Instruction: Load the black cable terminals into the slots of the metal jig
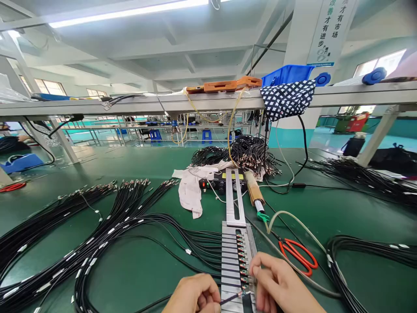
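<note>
A slotted metal fixture [230, 252] lies on the green bench in front of me, with several black cables [195, 241] laid in its grooves and their connector tips [240, 254] lined up in a row. My left hand [195, 295] pinches a black cable end [232, 297] at the fixture's near edge. My right hand [280, 284] rests on the fixture's right side, its fingers touching the connector tip of that same cable.
Big bundles of black cables [81, 226] spread over the left; more lie at the right [365, 252] and far middle [247, 154]. Red-handled scissors [298, 254], a white cloth [192, 189], a black control box [220, 180] and a wooden-handled tool [254, 189] lie beyond the fixture.
</note>
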Motion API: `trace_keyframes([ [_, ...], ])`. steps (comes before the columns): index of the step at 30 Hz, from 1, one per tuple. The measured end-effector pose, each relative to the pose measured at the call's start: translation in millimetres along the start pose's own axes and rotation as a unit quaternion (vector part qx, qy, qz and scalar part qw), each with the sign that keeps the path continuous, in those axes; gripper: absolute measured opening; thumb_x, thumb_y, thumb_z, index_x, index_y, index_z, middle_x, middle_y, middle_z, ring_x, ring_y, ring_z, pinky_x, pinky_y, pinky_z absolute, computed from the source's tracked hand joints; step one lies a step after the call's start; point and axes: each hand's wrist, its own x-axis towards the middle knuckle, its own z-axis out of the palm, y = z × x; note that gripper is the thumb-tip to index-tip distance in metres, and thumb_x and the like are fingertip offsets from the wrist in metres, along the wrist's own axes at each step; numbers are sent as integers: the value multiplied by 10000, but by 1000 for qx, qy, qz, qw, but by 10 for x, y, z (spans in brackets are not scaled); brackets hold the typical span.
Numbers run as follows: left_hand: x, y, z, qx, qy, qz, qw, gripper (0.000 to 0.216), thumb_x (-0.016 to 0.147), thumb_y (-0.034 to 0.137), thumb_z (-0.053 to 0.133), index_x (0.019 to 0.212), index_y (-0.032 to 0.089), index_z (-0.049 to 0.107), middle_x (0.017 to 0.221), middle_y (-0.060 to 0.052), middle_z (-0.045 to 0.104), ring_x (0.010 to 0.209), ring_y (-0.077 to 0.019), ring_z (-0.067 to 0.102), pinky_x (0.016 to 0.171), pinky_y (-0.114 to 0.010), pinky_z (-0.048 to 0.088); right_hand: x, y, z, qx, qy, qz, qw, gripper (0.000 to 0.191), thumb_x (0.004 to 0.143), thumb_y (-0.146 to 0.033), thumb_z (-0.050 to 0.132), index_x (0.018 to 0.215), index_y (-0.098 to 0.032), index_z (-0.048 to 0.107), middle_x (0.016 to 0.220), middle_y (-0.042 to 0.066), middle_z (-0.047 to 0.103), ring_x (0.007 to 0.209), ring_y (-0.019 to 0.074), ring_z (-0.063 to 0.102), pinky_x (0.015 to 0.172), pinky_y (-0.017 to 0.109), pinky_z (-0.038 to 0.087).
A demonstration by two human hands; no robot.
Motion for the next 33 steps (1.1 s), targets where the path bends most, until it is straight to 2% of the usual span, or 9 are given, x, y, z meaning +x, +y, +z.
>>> trace_keyframes([
  [4, 38, 8, 18, 155, 33, 60, 985, 169, 775, 13, 538, 787, 140, 648, 805, -9, 606, 693, -124, 541, 624, -193, 382, -73, -59, -58, -68, -55, 21, 996, 628, 733, -836, 485, 782, -209, 501, 490, 38, 635, 366, 100, 483, 357, 172, 351],
  [10, 123, -231, 95, 282, 61, 137, 948, 232, 898, 72, 437, 887, 179, 642, 870, -33, 652, 781, -176, 634, 697, -230, 461, -85, -124, -118, -25, -12, 4, 1000, 681, 713, -884, 469, 782, -207, 487, 508, 40, 655, 382, 89, 494, 395, 171, 398],
  [15, 189, -269, 145, 350, 51, 148, 924, 234, 916, 62, 446, 895, 180, 647, 869, -31, 671, 774, -186, 664, 718, -245, 505, -85, -87, -187, 0, 20, -17, 1000, 638, 764, -842, 488, 821, -207, 505, 535, 21, 672, 401, 89, 522, 412, 167, 415],
  [17, 203, -184, 147, 376, 36, 139, 916, 229, 921, 54, 456, 909, 173, 651, 888, -38, 680, 788, -197, 674, 750, -265, 525, -91, -68, -209, 5, 25, -24, 999, 618, 784, -823, 493, 823, -206, 511, 542, 19, 674, 409, 92, 529, 416, 170, 419],
  [20, 213, 7, 125, 416, -16, 86, 905, 234, 936, 48, 450, 959, 153, 657, 960, -67, 690, 853, -230, 687, 803, -319, 544, -92, -56, -231, 6, 35, -31, 999, 609, 796, -810, 495, 833, -202, 524, 546, 18, 671, 423, 100, 540, 421, 177, 424],
  [22, 219, 118, 100, 428, -47, 54, 901, 238, 939, 40, 446, 997, 142, 652, 1014, -84, 691, 905, -249, 687, 837, -348, 543, -89, -59, -240, 6, 38, -35, 999, 611, 797, -810, 493, 838, -201, 528, 551, 19, 671, 435, 107, 550, 429, 184, 434],
  [25, 231, 175, 72, 416, -65, 49, 906, 223, 930, 33, 460, 1007, 145, 636, 1045, -83, 699, 945, -252, 682, 851, -342, 532, -89, -74, -242, 1, 42, -41, 998, 617, 802, -814, 479, 839, -200, 530, 554, 18, 667, 442, 112, 551, 439, 194, 443],
  [30, 273, -14, 90, 394, -67, 74, 914, 176, 879, 39, 501, 885, 189, 592, 935, -31, 721, 828, -199, 689, 754, -241, 499, -141, -144, -206, -19, 50, -44, 998, 634, 802, -826, 457, 841, -201, 551, 566, 14, 659, 471, 121, 556, 464, 207, 446],
  [33, 323, -134, 115, 385, -53, 103, 916, 139, 838, 69, 522, 843, 204, 556, 883, -13, 713, 783, -192, 678, 725, -233, 479, -178, -184, -176, -23, 64, -38, 997, 639, 791, -833, 465, 829, -202, 559, 564, 13, 657, 476, 124, 556, 472, 209, 440],
])
